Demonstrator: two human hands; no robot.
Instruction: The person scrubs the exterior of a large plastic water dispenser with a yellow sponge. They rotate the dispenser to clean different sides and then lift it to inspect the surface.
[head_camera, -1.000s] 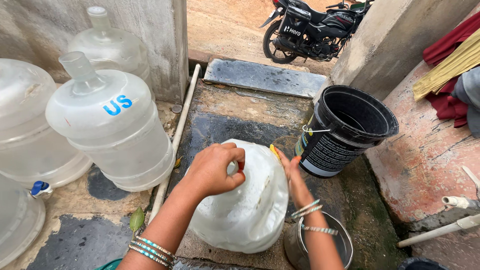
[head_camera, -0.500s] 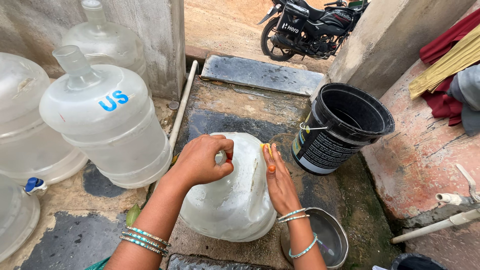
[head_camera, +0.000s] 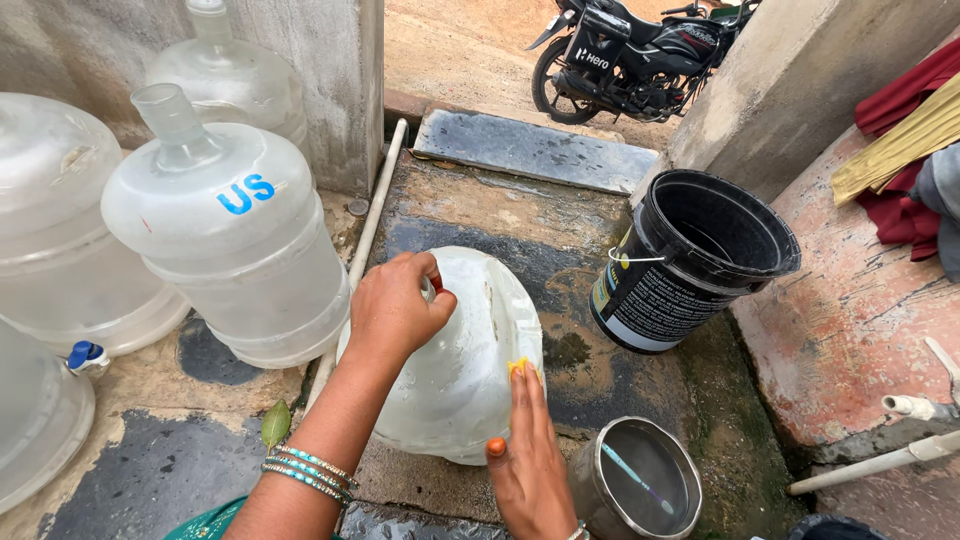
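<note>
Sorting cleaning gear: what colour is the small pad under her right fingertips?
Yellow scrub pad, seen in the head view.
</note>
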